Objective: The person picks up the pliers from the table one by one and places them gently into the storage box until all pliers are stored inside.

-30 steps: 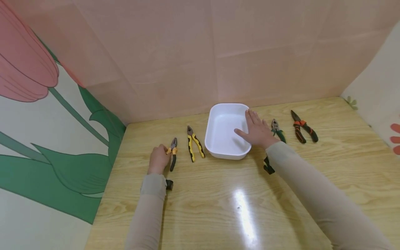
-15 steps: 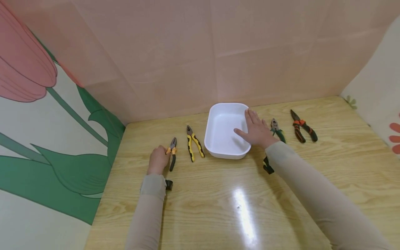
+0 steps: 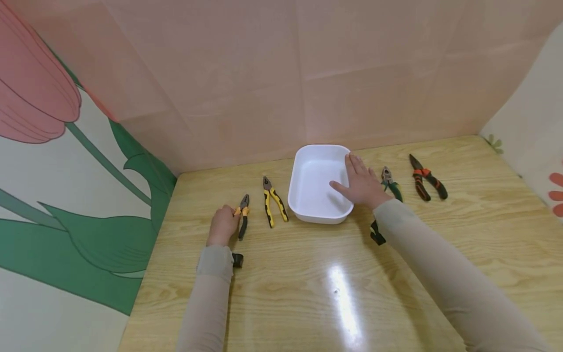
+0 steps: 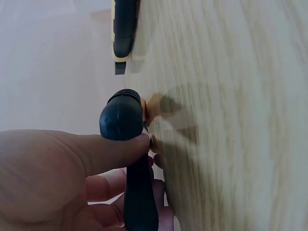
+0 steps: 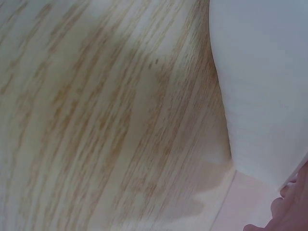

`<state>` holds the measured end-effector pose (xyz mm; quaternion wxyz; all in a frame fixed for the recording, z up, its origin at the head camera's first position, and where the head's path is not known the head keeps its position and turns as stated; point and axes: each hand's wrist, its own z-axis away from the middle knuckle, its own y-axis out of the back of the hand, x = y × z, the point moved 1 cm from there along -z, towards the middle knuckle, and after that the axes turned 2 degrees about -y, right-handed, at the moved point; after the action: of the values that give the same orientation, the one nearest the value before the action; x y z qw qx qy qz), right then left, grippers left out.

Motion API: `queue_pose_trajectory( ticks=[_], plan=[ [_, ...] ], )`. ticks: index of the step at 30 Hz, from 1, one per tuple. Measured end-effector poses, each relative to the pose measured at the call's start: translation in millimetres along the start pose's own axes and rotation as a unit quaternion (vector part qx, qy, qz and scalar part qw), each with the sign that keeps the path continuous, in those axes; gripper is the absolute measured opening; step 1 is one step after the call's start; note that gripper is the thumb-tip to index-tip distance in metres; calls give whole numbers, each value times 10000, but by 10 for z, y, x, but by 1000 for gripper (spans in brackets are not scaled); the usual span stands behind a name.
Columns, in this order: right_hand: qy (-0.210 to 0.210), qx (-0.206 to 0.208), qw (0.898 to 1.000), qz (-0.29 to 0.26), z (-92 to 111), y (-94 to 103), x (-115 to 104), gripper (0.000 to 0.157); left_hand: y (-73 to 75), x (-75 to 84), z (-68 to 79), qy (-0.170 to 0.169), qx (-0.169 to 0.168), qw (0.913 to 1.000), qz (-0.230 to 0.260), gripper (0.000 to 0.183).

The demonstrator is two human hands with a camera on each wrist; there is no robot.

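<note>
My left hand pinches a pair of combination pliers by one of its orange-and-black handles. In the left wrist view, the thumb of that left hand lies against the black handles, with curled fingers behind, close over the wood. My right hand rests over the right rim of a white plastic tub, fingers straight and thumb spread above its inside. The tub's outer wall fills the right of the right wrist view, where fingers show at the corner.
Yellow-and-black pliers lie between the left hand and the tub. Right of the tub are green-handled pliers, partly behind the right hand, and long-nose pliers with orange-and-black handles. A pink-covered wall stands behind the wooden table.
</note>
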<state>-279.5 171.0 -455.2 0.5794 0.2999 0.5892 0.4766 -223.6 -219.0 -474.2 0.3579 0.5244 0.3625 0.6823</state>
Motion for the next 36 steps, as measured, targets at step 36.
queue_pose_trajectory(
  ticks=[36],
  plan=[
    [3, -21, 9999, -99, 37, 24, -32, 98, 116, -134, -48, 386, -941, 9569, 2719, 34]
  ],
)
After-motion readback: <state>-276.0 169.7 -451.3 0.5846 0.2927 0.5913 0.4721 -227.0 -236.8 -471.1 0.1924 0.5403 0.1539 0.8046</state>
